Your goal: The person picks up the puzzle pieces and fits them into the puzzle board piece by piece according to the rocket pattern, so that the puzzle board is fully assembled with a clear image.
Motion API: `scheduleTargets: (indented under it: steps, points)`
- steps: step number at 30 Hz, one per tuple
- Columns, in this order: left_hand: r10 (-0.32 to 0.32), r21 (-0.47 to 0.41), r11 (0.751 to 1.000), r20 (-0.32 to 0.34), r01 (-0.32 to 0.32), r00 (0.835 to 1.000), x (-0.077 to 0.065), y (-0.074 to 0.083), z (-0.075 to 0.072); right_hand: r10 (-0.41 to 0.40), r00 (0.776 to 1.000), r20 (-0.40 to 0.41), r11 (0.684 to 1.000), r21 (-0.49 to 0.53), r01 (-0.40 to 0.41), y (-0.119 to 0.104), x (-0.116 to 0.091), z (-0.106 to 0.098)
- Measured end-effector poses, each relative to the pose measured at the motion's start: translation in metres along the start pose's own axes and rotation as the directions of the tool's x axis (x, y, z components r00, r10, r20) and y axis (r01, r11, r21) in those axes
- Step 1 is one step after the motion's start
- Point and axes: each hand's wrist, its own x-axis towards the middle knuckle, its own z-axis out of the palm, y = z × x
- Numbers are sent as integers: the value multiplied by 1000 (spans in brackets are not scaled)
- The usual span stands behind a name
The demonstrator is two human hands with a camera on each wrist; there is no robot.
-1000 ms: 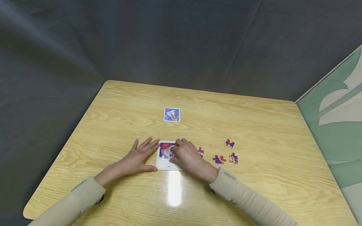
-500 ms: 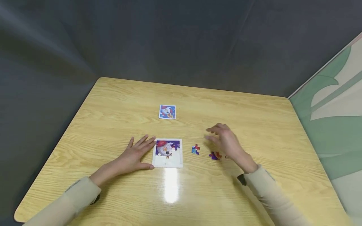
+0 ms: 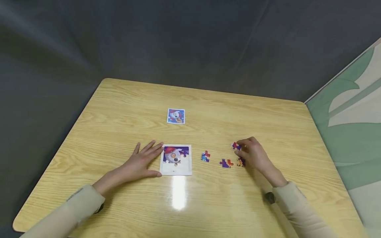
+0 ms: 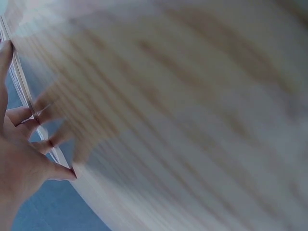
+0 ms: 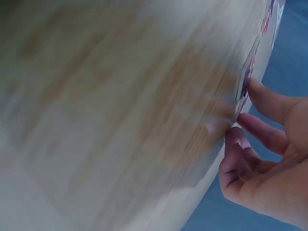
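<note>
My left hand (image 3: 140, 162) lies spread along the left side of a white puzzle tray (image 3: 184, 170), fingertips and thumb touching its edge. Part of a picture with a white face and red hat (image 3: 171, 153) fills the tray's upper area. On the right, my right hand (image 3: 259, 155) has curled fingers, with thumb and index finger pinching a red and purple puzzle piece (image 3: 235, 146) low at the tabletop. Another puzzle piece (image 3: 240, 162) lies just under this hand, partly covered. In the right wrist view, the fingertips (image 5: 236, 126) are at the table surface, beside thin pieces seen edge-on.
A purple and orange puzzle piece (image 3: 225, 163) and a blue and red puzzle piece (image 3: 205, 156) lie between the tray and my right hand. Behind the tray is a small picture card (image 3: 176, 116). Dark cloth (image 3: 190, 43) hangs behind the wooden table (image 3: 134, 99).
My right hand has left the tray and moved right to the red and purple puzzle piece. A purple piece now shows in the tray's upper right. The left hand stays at the tray.
</note>
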Motion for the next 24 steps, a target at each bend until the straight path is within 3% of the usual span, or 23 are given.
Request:
scheduleTargets:
  steps: [17, 21, 24]
  points:
    - [11, 1, 1000, -36, -11, 999, -1, 0, 2, -138, 989, -60, 984, -120, 130, -6, 4, 5]
    - [7, -7, 1000, -24, -7, 1000, -1, 0, 3, -198, 976, -95, 975, -119, 186, -24, 7, 11]
    - [5, -5, 1000, -28, -5, 1000, -1, 0, 4, -293, 950, -106, 953, -107, 282, -51, 13, 19]
